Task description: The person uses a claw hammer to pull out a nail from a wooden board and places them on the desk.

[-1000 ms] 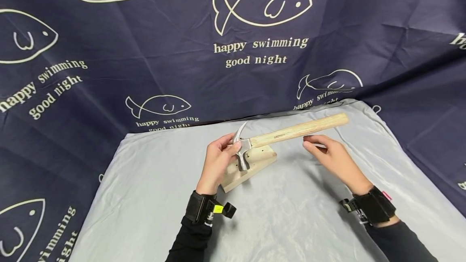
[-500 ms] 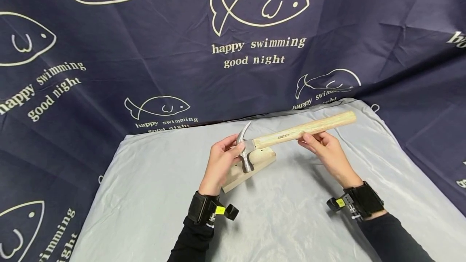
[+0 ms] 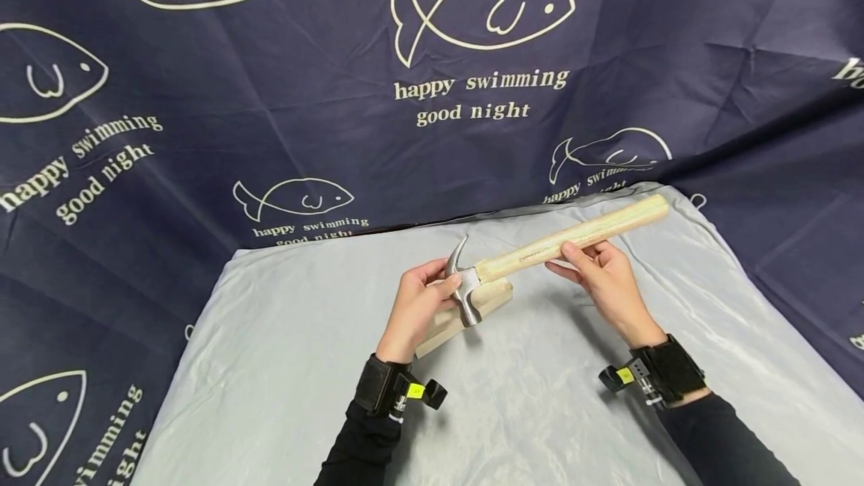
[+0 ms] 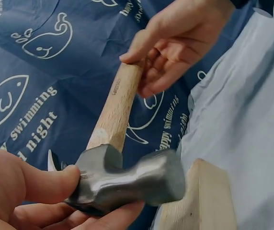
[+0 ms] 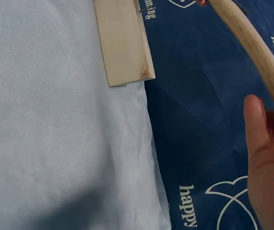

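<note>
A claw hammer (image 3: 574, 238) with a steel head and pale wooden handle is held above the table, its handle slanting up to the right. My left hand (image 3: 416, 307) pinches the head (image 4: 122, 177), thumb on its near side and fingers beneath. Around the middle of the handle my right hand (image 3: 610, 283) grips with thumb and fingers, as the left wrist view also shows. Behind and below the hammer head lies a wooden block (image 3: 442, 332), partly hidden by the head and my left hand. In the right wrist view, the block (image 5: 122, 43) shows its plain side.
A grey-white cloth (image 3: 526, 411) covers the table. Dark blue curtains (image 3: 324, 96) printed with fish and lettering hang behind and beside it. Each wrist bears a black strap with a small camera, the left strap (image 3: 374, 385) and the right strap (image 3: 671, 370).
My right hand has come from just below the handle, moved left and taken hold of it. The hammer has shifted slightly right, its handle end now higher and its head a little lower.
</note>
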A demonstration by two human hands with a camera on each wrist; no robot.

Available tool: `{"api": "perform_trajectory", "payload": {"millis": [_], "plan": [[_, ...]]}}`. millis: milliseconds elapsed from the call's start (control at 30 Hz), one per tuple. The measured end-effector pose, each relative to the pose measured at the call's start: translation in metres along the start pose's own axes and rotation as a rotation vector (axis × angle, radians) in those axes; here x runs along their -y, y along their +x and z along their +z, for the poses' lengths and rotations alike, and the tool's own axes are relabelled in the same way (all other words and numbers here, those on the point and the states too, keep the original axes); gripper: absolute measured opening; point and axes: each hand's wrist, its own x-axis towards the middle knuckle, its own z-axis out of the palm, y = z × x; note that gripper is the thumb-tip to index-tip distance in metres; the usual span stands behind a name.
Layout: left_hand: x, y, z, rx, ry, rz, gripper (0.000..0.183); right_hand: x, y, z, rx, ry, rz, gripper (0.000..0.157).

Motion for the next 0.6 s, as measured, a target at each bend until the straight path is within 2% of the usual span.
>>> {"api": "perform_trajectory", "payload": {"millis": [267,600], "plan": [[0.006,-0.002,0.006,0.040,0.020,-0.036,0.033,0.005,0.001,0.007,-0.018,0.076,-0.046,0.030],[0.013,0.004,0.003,0.136,-0.044,-0.066,0.031,0.017,0.001,0.024,-0.120,-0.051,-0.106,0.032]]}}
